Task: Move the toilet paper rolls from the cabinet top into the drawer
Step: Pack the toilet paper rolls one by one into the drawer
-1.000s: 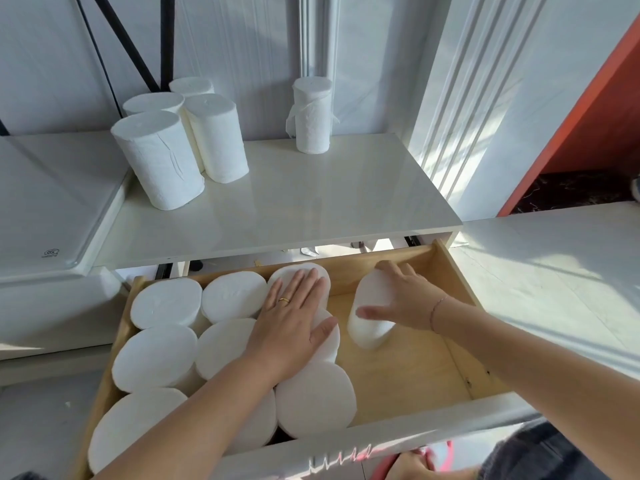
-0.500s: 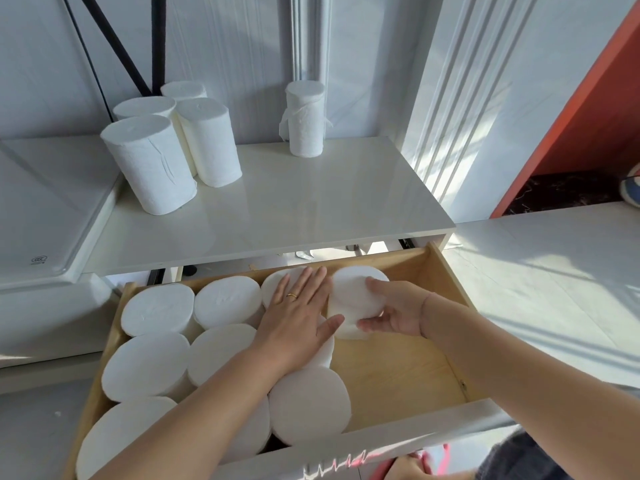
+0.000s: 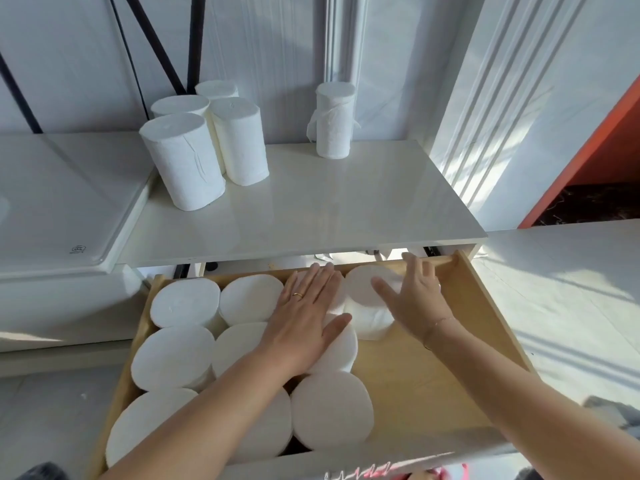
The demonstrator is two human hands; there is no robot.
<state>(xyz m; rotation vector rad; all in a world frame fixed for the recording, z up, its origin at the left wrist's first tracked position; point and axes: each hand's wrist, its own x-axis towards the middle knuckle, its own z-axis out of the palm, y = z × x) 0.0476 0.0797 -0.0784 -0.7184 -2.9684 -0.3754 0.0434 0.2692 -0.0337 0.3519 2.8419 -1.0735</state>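
Note:
Several white toilet paper rolls (image 3: 187, 303) stand upright, packed in the left part of the open wooden drawer (image 3: 485, 306). My left hand (image 3: 304, 317) lies flat on the rolls in the middle, fingers spread. A newly placed roll (image 3: 363, 306) stands upright at the drawer's back. My right hand (image 3: 415, 299) rests open over its right side, fingers apart and no longer gripping it. On the white cabinet top (image 3: 311, 209), a cluster of several rolls (image 3: 187, 161) stands at the back left. A single roll with a loose sheet (image 3: 334, 121) stands at the back centre.
The drawer's right part shows bare wood floor (image 3: 415, 386). A white raised surface (image 3: 52, 202) adjoins the cabinet on the left. An orange-red panel (image 3: 588, 147) and a white ledge (image 3: 571, 271) are on the right. Black rods (image 3: 156, 39) lean against the wall behind.
My right hand stood the tilted roll upright against the others at the drawer's back, then loosened and opened over it. My left hand stayed flat on the rolls.

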